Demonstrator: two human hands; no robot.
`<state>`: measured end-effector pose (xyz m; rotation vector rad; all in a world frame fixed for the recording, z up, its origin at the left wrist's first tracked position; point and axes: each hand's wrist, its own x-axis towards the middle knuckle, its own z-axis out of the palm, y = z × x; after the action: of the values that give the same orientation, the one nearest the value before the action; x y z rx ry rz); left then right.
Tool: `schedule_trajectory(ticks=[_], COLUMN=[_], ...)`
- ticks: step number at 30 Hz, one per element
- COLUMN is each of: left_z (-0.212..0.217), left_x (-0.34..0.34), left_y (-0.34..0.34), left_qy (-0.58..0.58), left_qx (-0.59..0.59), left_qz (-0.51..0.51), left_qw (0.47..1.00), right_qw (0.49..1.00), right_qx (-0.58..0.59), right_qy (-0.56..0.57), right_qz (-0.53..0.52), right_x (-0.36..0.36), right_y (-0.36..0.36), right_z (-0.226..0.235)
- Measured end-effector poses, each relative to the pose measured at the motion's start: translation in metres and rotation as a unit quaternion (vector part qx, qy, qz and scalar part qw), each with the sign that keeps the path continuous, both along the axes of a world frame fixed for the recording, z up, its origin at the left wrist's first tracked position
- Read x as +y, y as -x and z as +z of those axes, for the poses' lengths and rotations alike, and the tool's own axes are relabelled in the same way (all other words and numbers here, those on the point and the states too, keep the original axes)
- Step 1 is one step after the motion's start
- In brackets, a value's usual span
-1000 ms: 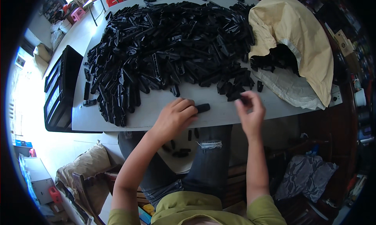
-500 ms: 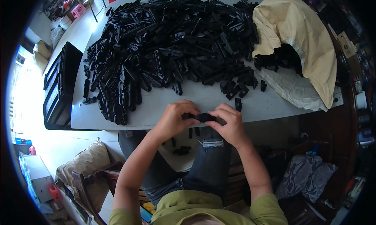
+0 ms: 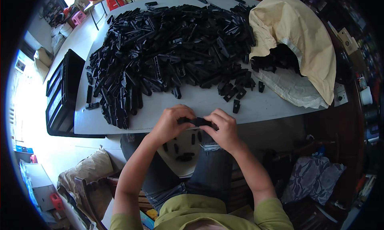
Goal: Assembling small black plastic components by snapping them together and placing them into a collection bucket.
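Observation:
Between my two hands is a small black plastic part (image 3: 197,122), held just above the near edge of the table (image 3: 160,110). My left hand (image 3: 174,120) is closed round its left end, with thumb and fingers pinching it. On the other end, my right hand (image 3: 221,127) has a pinch grip of thumb and forefinger. The fingers hide much of the part, so its full shape cannot be made out. Beyond my hands lies a big heap of long black plastic parts (image 3: 160,58). A few smaller black pieces (image 3: 236,106) lie loose to the right.
A beige sack (image 3: 296,34) lies at the table's right with black pieces in its mouth. A black crate (image 3: 64,96) stands left of the table. Below the near edge, a pale container (image 3: 182,168) between my legs holds several black parts. A patterned cushion (image 3: 314,180) is at lower right.
Both hands, still gripping the black part, have shifted slightly left. The whole view has shifted a little, so the heap and sack appear further left.

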<state>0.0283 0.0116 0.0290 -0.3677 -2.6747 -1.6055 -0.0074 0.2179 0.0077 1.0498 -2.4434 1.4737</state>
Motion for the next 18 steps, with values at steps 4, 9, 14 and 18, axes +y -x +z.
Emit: schedule_trajectory(ticks=[4, 9, 14, 18], left_z=[-0.001, -0.006, 0.004, 0.026], left_x=[-0.005, -0.005, -0.014, -0.024], left_y=[-0.008, -0.005, -0.012, -0.013], left_qy=[0.003, -0.002, 0.017, 0.129], left_qx=[0.011, 0.027, 0.031, 0.066], left_qz=[0.015, 0.000, -0.015, -0.071], left_qw=[1.000, 1.000, 0.999, 0.987], right_qw=[0.999, 0.999, 0.997, 0.967], right_qx=[-0.037, -0.042, 0.051, 0.048], right_qy=[-0.006, -0.003, -0.025, -0.135], right_qz=[-0.019, 0.010, 0.043, -0.210], right_x=[0.017, 0.007, -0.001, 0.035], right_y=[-0.005, 0.001, -0.004, 0.000], right_z=[0.006, 0.007, 0.012, 0.025])
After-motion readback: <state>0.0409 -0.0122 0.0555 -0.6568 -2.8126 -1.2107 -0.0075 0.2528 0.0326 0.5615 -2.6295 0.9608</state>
